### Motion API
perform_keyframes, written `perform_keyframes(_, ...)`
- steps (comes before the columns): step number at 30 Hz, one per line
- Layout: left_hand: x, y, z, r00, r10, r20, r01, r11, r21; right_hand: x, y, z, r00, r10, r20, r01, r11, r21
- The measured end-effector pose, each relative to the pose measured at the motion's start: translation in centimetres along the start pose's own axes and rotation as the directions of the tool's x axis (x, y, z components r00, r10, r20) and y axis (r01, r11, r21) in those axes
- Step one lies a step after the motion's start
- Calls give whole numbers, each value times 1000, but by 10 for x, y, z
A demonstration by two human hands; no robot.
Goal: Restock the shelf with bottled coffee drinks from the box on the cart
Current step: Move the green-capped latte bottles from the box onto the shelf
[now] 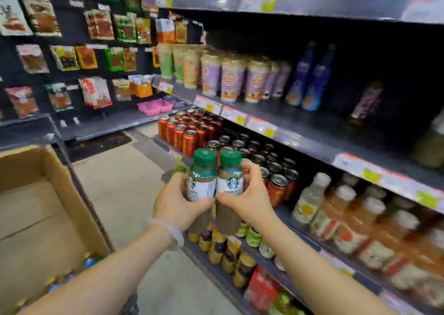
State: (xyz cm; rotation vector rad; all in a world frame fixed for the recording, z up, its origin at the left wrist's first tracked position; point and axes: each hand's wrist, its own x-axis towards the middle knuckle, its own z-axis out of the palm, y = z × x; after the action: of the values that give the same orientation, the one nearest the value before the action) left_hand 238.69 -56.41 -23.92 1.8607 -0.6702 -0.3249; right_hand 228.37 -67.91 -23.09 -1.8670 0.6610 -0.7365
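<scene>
The carrying step is in hand: the left hand [174, 203] and the right hand [245, 200] each have their fingers wrapped around a green-capped coffee bottle, the left bottle [201, 184] touching the right bottle [230, 182], both upright in the aisle between the cardboard box [48, 194] and the shelf [324, 132]. Next, I judge, they must be lifted over the price-tag lip [262, 126] into the bare dark stretch right of the blue bottles [310, 83], under the upper shelf [300, 8].
</scene>
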Motion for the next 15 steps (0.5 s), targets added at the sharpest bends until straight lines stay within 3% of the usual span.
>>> perform_keyframes(7, -47, 96, 124, 962, 218, 164, -208, 975, -75, -62, -6, -169, 955, -3, -296, -11, 999, -45)
perform_keyframes(15, -104, 190, 225, 855, 361, 372, -309, 931, -194, -140, -26, -306, 835, 18, -549, -98, 988, -116)
